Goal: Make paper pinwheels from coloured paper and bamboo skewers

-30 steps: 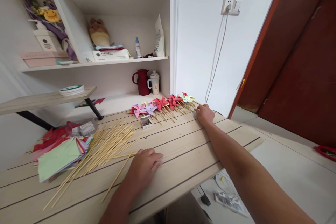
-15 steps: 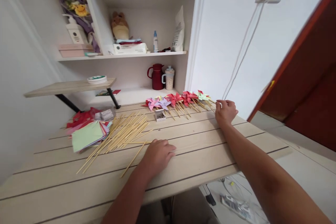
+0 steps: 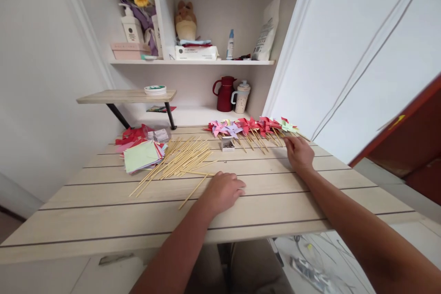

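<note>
My left hand [image 3: 223, 191] lies palm down on the table, its fingers loosely bent and holding nothing. Thin wooden sticks [image 3: 188, 160] are heaped to its left, with one stray stick [image 3: 193, 191] close to the wrist. At the right end of a row of paper pinwheels [image 3: 248, 125], my right hand [image 3: 299, 152] is closed in a pinch at the stick of the light green pinwheel [image 3: 288, 125]. Its fingers partly hide that stick. A small open box [image 3: 228, 144] of tiny dark metal pieces stands in front of the row.
Coloured paper squares [image 3: 142, 157] are stacked at the left, beside red paper and a clear packet [image 3: 159, 135]. Behind stand a small raised shelf [image 3: 120, 96], a dark red jug [image 3: 225, 94] and a cup [image 3: 242, 97]. Cables lie on the floor beyond the table's front edge [image 3: 268, 235].
The camera view has turned and shifted, so the scene sits differently in the frame. My right hand stays by the light green pinwheel, and my left hand still rests on the table.
</note>
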### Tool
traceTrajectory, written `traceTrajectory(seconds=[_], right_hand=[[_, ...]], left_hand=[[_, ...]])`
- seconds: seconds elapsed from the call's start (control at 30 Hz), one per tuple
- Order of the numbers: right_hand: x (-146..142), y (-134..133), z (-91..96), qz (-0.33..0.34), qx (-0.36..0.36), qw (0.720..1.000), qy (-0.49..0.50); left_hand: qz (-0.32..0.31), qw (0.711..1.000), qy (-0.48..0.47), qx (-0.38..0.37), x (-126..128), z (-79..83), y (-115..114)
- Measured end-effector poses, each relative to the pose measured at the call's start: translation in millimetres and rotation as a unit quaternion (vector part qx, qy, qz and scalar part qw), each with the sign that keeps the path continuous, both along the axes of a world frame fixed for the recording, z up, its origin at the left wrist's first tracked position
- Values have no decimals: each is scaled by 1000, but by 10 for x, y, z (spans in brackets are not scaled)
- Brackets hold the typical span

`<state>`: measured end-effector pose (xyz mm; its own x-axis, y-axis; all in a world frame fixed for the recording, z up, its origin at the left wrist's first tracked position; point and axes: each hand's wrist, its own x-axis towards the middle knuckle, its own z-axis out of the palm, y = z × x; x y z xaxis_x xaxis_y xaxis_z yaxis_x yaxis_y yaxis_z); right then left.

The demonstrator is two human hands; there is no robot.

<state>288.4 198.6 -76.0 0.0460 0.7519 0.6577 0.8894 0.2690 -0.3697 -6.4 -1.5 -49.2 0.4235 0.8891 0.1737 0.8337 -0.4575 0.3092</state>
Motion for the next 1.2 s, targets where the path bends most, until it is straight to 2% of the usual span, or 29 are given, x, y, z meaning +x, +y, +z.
traceTrajectory(seconds=[0.07, 0.17, 0.57, 1.1, 1.2], right_hand=[[-65, -57, 28, 13, -50, 999, -18], [-133, -111, 67, 45, -115, 988, -97], [-233, -90, 99, 87, -187, 966, -158], [-168, -109, 107, 111, -176, 972, -108], [-170, -109, 106, 113, -149, 982, -39]], left_hand=[[0, 1000, -6, 1, -5, 3, 3], [-2, 1000, -6, -2, -8, 16, 12], [7, 1000, 12, -9, -7, 80, 9], [12, 1000, 11, 6, 3, 21, 15], [-14, 1000, -10, -3, -11, 38, -5]])
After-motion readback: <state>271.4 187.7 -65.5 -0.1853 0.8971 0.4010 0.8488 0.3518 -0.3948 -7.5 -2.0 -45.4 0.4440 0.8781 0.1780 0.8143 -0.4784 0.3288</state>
